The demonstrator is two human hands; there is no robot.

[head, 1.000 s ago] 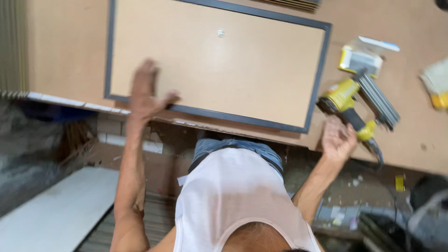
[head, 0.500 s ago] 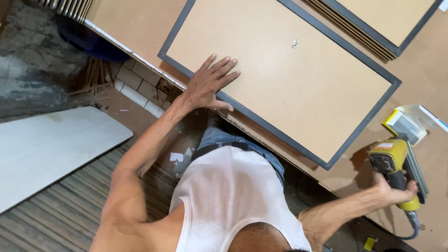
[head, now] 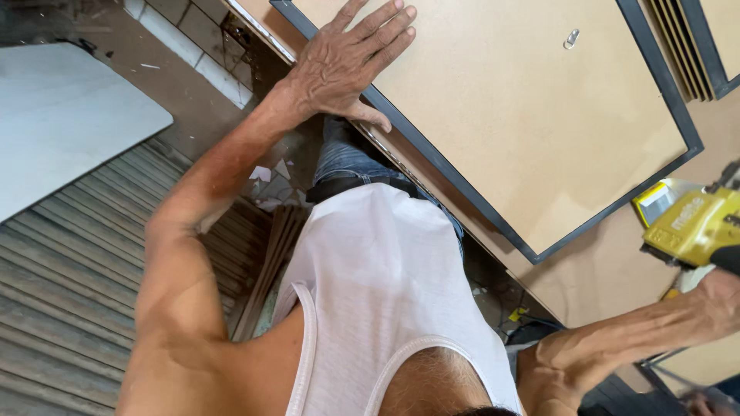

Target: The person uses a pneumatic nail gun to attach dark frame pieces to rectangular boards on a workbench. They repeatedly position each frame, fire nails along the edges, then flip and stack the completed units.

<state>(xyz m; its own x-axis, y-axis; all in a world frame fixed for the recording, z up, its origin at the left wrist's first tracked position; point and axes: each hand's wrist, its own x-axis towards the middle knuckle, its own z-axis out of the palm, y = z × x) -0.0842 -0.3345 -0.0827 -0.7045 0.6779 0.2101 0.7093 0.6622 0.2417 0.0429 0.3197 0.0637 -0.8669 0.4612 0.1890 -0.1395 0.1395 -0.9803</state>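
The framed backing board [head: 493, 115], tan with a dark grey border, lies face down on the brown workbench [head: 593, 277], with its near long edge running just inside the bench's front lip. A small metal hanger [head: 571, 38] sits near the board's far edge. The left hand [head: 347, 65] lies flat on the board's near left corner, fingers spread wide and pointing up the panel, the thumb [head: 368, 115] resting across the dark border. A flat palm like this looks well suited to pinning the frame; pressing straight down, rather than toward the lip, would keep it from sliding off the bench.

Right of the board, past its lower right corner, the right hand [head: 724, 296] is at the grip of a yellow nail gun [head: 694, 227]. It is cut off by the picture's edge, so I cannot tell how its fingers sit. The tool's nose should meet the border squarely, well away from the left thumb.

Beyond the board's far right corner lie more framed panels [head: 697, 46], leaving little room there. Below the bench lip are tiled floor and a pale slab [head: 69, 115].
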